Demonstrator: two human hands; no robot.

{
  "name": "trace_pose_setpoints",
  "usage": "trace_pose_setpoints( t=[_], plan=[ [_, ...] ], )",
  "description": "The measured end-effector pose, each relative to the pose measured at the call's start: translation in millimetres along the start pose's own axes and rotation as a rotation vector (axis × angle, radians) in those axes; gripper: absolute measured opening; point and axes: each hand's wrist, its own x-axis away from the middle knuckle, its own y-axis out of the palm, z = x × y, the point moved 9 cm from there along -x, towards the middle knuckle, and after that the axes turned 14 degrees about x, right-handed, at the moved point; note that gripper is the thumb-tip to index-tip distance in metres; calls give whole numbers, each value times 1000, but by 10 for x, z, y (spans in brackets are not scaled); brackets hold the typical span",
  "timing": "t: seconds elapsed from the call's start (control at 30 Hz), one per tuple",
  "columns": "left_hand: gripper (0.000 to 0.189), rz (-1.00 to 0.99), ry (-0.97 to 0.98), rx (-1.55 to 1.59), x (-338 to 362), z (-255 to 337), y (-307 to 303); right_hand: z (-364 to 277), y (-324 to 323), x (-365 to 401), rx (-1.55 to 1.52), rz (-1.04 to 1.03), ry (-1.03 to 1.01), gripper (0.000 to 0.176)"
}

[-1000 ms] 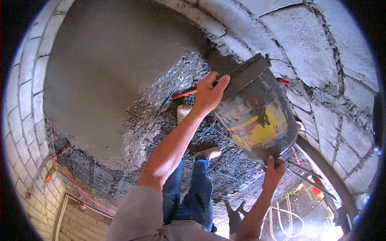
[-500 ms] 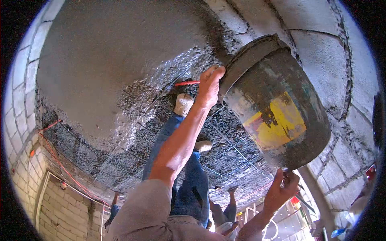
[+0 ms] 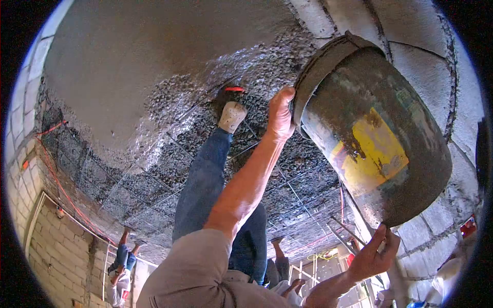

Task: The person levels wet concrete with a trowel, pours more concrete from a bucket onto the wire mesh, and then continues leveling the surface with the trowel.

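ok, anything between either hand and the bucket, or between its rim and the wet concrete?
Nothing visible. The left hand holds the bucket at its rim, the right hand is at its base; no object shows between rim and wet concrete.

The bucket (image 3: pixel 405 118) looks like plastic, its matt dark wall caked with rough grey residue; its yellow label (image 3: pixel 374 149) is patchy and worn. The wet concrete (image 3: pixel 123 66) is smooth and dull across its spread, coarse and glossy toward the stony edge. Rough, matt masonry blocks (image 3: pixel 418 25) stand beside it. The jeans (image 3: pixel 200 177) are blue denim, the shirt (image 3: pixel 187 269) soft, matt cloth.
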Motion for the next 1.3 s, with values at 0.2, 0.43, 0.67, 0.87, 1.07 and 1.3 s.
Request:
trace_pose_setpoints(
  t=[0.2,0.43,0.67,0.87,1.07,1.3],
  plan=[
    [41,4,89,19,391,22,-45,327,155,211,-214,16,-46,25],
    [45,-117,129,-64,855,-83,-366,738,390,534,-226,149,-128,20],
    [43,136,239,-187,856,149,-1629,691,1109,974,-193,90,-124,18],
    [34,490,205,-1029,-67,1124,-3310,-874,2963,1460,-290,-323,-496,21],
    [50,259,123,-1280,-239,1219,-3163,-993,3050,1648,-354,-448,-406,34],
    [58,69,278,-1692,-330,1192,-3471,-236,3478,2271,-643,-796,406,49]
  ],
)
